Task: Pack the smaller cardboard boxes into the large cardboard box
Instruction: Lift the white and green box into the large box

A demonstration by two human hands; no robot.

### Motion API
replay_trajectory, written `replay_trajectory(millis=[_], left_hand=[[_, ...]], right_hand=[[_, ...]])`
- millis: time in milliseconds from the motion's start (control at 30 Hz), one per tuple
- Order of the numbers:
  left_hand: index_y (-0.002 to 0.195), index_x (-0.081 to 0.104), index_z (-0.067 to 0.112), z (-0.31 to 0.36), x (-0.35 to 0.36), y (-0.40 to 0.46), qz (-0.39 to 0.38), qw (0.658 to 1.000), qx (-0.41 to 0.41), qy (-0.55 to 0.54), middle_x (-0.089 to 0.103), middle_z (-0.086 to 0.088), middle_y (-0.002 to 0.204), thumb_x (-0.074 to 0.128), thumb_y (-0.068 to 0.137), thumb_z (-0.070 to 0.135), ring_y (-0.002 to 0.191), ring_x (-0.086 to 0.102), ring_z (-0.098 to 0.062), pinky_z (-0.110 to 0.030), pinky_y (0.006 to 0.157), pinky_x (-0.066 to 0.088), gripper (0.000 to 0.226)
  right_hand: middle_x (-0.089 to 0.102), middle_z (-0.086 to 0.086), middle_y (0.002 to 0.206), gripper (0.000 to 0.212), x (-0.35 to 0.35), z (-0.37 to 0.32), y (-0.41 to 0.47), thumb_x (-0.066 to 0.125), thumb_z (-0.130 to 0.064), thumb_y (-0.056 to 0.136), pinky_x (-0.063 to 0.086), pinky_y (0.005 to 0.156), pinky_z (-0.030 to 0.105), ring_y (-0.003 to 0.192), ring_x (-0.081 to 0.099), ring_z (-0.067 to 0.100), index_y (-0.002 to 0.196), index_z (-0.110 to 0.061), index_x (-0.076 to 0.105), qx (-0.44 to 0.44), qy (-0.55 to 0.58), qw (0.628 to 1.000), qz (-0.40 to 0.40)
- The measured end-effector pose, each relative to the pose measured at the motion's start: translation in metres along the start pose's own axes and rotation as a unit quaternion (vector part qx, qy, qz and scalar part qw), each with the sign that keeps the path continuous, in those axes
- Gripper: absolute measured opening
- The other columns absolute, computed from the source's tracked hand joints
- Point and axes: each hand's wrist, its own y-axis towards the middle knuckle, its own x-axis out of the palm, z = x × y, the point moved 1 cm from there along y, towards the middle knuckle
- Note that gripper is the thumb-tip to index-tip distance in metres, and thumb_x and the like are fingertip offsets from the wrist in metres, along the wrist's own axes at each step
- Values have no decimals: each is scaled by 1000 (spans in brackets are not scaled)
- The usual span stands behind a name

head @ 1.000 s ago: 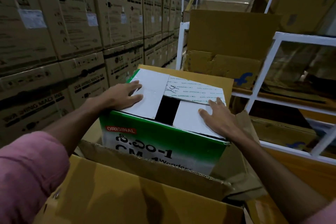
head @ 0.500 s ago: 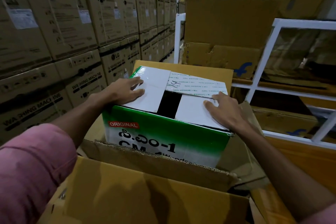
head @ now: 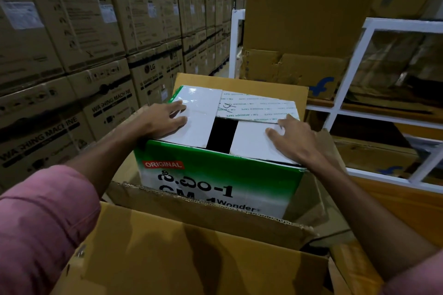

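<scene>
A green and white box printed "ORIGINAL" and "Wonder" stands partly inside the large brown cardboard box, whose flaps stand up around it. Its white top flaps are folded in, with a dark gap between them. My left hand lies flat on the left top flap, fingers spread. My right hand lies flat on the right top flap, fingertips at the edge of the back flap. Neither hand grips anything.
Stacks of washing machine cartons form a wall on the left. A white metal rack with brown cartons stands at the right and behind. A wide brown flap lies close in front of me.
The view has shifted slightly. Both hands stay pressed on the top flaps; the green and white box sits about as deep in the large box as before.
</scene>
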Motion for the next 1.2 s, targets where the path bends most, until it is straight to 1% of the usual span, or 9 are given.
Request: replay_trajectory(millis=[100, 267, 500, 600, 700, 933, 1067, 1133, 1200], left_hand=[[155, 39, 26, -12, 25, -4, 16, 1000, 13, 1, 33, 3, 163, 48, 98, 55, 135, 49, -28, -33, 103, 34, 64], [156, 34, 24, -30, 63, -5, -3, 999, 18, -38, 25, 5, 166, 49, 103, 46, 145, 37, -26, -36, 112, 30, 60], [163, 5, 24, -32, 90, -2, -105, 994, -6, 35, -8, 7, 169, 21, 91, 78, 155, 9, -15, -42, 125, 6, 91], [161, -9, 27, -40, 99, 0, -122, 991, -8, 50, -22, 9, 166, -7, 64, 98, 155, -9, -13, -45, 124, -8, 121], [160, -14, 32, -40, 101, 2, -135, 988, -27, 66, -29, 13, 163, -1, 75, 94, 154, -18, -23, -48, 123, -11, 105], [159, -13, 36, -30, 97, -1, -148, 984, -84, 55, -27, 14, 163, 12, 84, 88, 152, -21, -33, -60, 120, -6, 95], [162, 0, 21, -3, 97, 4, -115, 987, -91, 66, -14, 0, 168, 17, 83, 89, 153, -16, -34, -63, 121, -4, 106], [161, 10, 20, 15, 98, 9, -81, 990, -52, 100, -4, -3, 170, 23, 82, 90, 155, -9, -35, -66, 119, 8, 107], [158, 26, 20, 44, 96, 9, -21, 991, -5, 129, 16, -3, 168, 44, 94, 68, 151, 12, -35, -60, 115, 25, 82]], right_hand=[[28, 14, 165, 64, 22, 6, -5, 50, -51, 101, 34, 114, 58, 146, 36, 37, 148, -7, 49, 1, -11, 1000, -25], [16, 9, 170, 68, 49, 20, -12, 48, -51, 103, 30, 117, 58, 152, 26, 31, 156, -10, 39, -1, -7, 999, -51], [15, 3, 170, 66, 73, 37, -17, 44, -54, 103, 31, 117, 55, 153, 25, 27, 157, -16, 36, -14, 2, 997, -75], [14, 1, 171, 65, 75, 37, -16, 41, -55, 104, 31, 117, 56, 153, 25, 26, 158, -19, 34, -18, -8, 997, -79], [10, 0, 171, 64, 75, 36, -17, 38, -54, 105, 29, 117, 55, 153, 24, 26, 158, -20, 31, -19, -20, 996, -89], [20, 6, 169, 63, 70, 36, -9, 36, -57, 102, 34, 112, 58, 146, 31, 44, 153, -21, 38, -33, -120, 987, -103], [49, 10, 153, 54, 64, 22, -5, 42, -51, 98, 35, 113, 51, 142, 38, 37, 137, -17, 59, -173, -104, 979, -22], [59, 4, 142, 53, 68, 13, -3, 41, -52, 97, 42, 106, 44, 129, 49, 28, 134, -19, 61, -226, -25, 971, -74], [63, 0, 132, 48, 75, 5, -3, 42, -52, 98, 44, 101, 40, 119, 53, 23, 129, -21, 62, -275, -3, 951, -138]])
